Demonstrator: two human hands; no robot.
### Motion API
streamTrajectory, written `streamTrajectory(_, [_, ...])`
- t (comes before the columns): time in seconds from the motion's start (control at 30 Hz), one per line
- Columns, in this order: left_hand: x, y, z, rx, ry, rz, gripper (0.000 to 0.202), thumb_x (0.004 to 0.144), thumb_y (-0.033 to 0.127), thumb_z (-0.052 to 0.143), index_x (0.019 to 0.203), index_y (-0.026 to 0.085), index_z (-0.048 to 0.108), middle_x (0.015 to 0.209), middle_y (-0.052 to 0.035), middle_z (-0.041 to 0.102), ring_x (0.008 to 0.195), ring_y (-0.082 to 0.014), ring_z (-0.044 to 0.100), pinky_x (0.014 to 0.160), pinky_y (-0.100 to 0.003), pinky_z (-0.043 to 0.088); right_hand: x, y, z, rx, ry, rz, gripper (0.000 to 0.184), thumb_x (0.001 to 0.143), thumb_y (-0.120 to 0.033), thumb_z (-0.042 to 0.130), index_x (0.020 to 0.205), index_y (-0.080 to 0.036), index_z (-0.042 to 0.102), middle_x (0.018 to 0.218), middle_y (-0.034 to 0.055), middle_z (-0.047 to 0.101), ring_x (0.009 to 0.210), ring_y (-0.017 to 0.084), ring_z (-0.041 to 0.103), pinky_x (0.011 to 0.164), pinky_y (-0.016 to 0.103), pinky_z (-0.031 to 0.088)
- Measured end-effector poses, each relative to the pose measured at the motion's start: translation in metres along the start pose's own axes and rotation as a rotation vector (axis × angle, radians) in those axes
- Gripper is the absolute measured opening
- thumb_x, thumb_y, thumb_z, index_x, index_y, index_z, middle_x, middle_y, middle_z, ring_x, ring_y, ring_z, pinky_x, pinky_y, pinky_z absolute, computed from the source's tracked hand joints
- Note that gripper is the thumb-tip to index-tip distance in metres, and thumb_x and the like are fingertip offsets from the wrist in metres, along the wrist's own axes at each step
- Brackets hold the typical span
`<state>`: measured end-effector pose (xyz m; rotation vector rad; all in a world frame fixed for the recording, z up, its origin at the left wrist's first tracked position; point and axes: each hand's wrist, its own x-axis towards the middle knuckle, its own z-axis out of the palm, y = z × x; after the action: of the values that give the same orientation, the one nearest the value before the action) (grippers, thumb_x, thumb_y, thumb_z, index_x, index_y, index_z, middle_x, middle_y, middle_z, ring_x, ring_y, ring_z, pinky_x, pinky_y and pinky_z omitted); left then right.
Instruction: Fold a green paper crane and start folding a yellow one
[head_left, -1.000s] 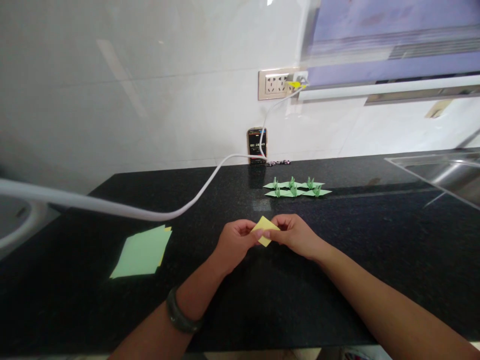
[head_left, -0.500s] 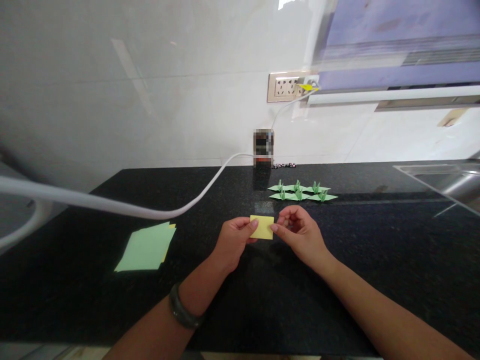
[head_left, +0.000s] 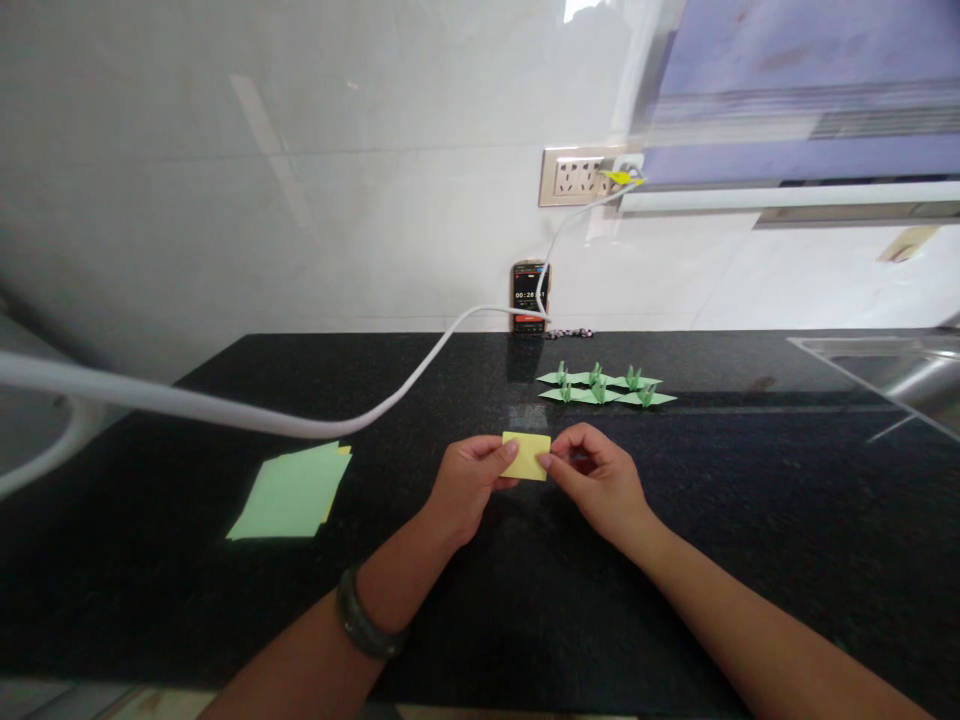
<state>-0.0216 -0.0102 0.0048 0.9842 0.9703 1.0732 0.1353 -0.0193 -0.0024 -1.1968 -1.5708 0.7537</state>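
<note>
A small yellow piece of folded paper (head_left: pixel 528 458) is held up above the black countertop, between my two hands. My left hand (head_left: pixel 466 487) pinches its left side, thumb in front and fingers behind. At the right edge, the thumb and index finger of my right hand (head_left: pixel 600 478) grip the paper, with the other fingers curled. Just beyond the hands, several green origami cranes (head_left: pixel 598 392) stand in two rows. To the left lies a stack of green paper sheets (head_left: pixel 291 495) with a yellow sheet showing at its edge.
A phone (head_left: pixel 525 290) showing a timer leans on the tiled wall. A white cable (head_left: pixel 405 388) runs across the left side and up to the wall socket (head_left: pixel 576 177). A beaded string (head_left: pixel 574 333) lies by the phone. At far right is a metal sink (head_left: pixel 919 375).
My right thumb and fingers have closed in on the paper's right edge. The left hand keeps its hold, and the view has shifted slightly.
</note>
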Motion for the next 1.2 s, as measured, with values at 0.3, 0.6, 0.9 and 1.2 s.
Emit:
streamTrajectory(0.3, [-0.001,0.001,0.001,0.003,-0.02,-0.004,0.027,0.067,0.033,0.062,0.08,0.01,0.065,0.073,-0.0059,0.063,0.064,-0.0115,0.057,0.056,-0.022,0.047,-0.001,0.001,0.001,-0.038,-0.013,-0.127,0.009,0.073,-0.024,0.057,0.071,-0.018,0.051,0.069,-0.0003,0.049,0.058,0.01,0.047,0.05,0.022,0.04])
streamTrajectory(0.6, [-0.003,0.003,0.001,-0.007,-0.089,-0.018,0.031,0.067,0.036,0.061,0.088,0.012,0.064,0.078,-0.0061,0.064,0.066,-0.0128,0.057,0.054,-0.022,0.046,0.001,-0.003,-0.005,-0.172,0.033,-0.368,0.022,0.075,-0.019,0.053,0.095,-0.024,0.062,0.075,0.0023,0.051,0.066,0.012,0.05,0.053,0.025,0.043])
streamTrajectory(0.9, [-0.002,0.008,-0.001,-0.072,-0.155,-0.042,0.028,0.071,0.035,0.057,0.087,0.013,0.063,0.072,-0.0047,0.063,0.062,-0.012,0.057,0.053,-0.023,0.046,-0.001,0.004,-0.017,-0.393,-0.008,-0.593,0.037,0.074,-0.012,0.054,0.107,-0.027,0.058,0.089,0.0059,0.05,0.073,0.014,0.05,0.058,0.027,0.044])
streamTrajectory(1.2, [-0.001,0.014,-0.003,-0.131,-0.167,-0.117,0.021,0.071,0.03,0.056,0.079,0.012,0.061,0.067,-0.0035,0.061,0.055,-0.0109,0.056,0.05,-0.023,0.046,0.004,-0.006,-0.026,-0.585,-0.067,-0.79,0.032,0.074,-0.016,0.055,0.103,-0.027,0.061,0.097,0.008,0.051,0.083,0.019,0.049,0.067,0.033,0.045])
